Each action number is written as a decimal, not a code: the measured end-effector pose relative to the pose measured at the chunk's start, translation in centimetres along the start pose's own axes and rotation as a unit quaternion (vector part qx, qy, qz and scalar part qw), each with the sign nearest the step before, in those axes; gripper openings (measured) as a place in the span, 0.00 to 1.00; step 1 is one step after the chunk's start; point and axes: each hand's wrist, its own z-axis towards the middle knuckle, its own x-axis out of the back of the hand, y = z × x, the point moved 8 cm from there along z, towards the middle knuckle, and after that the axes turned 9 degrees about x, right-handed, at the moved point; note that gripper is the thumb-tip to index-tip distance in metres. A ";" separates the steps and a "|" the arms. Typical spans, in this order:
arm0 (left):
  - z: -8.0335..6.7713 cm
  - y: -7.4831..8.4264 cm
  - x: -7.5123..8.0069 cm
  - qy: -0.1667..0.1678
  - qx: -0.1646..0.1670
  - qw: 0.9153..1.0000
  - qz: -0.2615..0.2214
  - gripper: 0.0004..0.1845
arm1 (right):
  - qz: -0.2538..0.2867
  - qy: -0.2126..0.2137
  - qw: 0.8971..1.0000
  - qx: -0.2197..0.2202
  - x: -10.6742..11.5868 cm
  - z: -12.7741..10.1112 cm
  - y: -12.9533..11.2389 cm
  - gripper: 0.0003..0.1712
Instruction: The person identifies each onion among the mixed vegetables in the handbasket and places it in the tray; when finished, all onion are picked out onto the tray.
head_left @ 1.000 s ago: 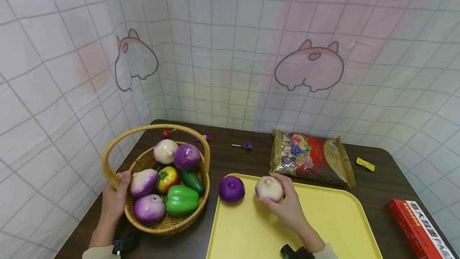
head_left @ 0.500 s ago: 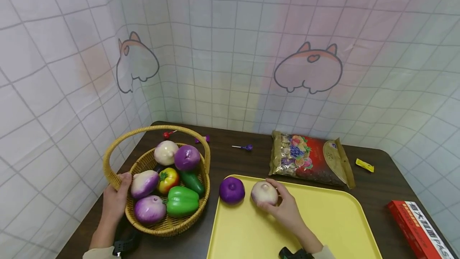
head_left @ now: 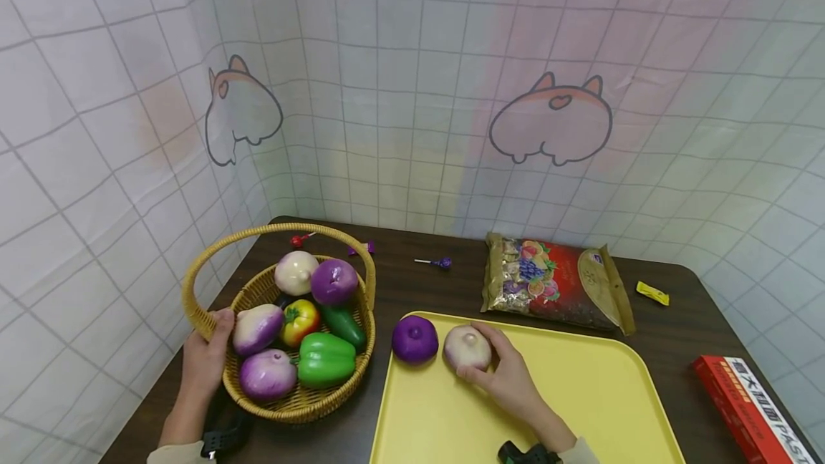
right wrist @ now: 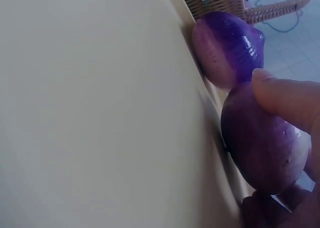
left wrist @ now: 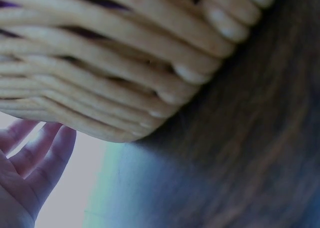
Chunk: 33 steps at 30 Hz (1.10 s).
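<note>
A wicker basket [head_left: 306, 412] stands on the left of the table. My left hand [head_left: 205, 360] grips its side where the handle [head_left: 277, 230] meets the rim; fingers [left wrist: 52, 150] show against the weave in the left wrist view. Inside lie several onions [head_left: 268, 374], a green bell pepper [head_left: 326, 360], a red-and-yellow pepper [head_left: 300, 322] and a dark green vegetable [head_left: 346, 326]. On the yellow tray [head_left: 593, 392], my right hand [head_left: 509, 378] holds a white-and-purple onion [head_left: 467, 347] between thumb and fingers. Left of it sits a deep purple onion [head_left: 415, 340], close beside it in the right wrist view.
Behind the tray lies a gold-and-red candy bag [head_left: 557, 281]. Lollipops [head_left: 442, 263] and a purple-wrapped sweet [head_left: 366, 248] lie near the back edge. A yellow-wrapped sweet [head_left: 653, 293] and a red box [head_left: 750, 403] are at the right. A gridded cloth [head_left: 399, 92] hangs behind.
My right hand has moved the white-and-purple onion left, closer to the deep purple one, and slightly toward me. The left hand and basket have stayed in place.
</note>
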 end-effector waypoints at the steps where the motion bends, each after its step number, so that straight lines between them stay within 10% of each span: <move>1: 0.0 0.0 0.0 -0.001 0.002 1.000 0.001 0.19 | 0.004 -0.002 1.000 -0.003 0.0 0.0 0.0 0.44; 33: 0.0 0.0 0.1 -0.002 -0.001 1.000 0.002 0.19 | -0.055 0.013 0.998 -0.031 1.3 0.2 -0.6 0.42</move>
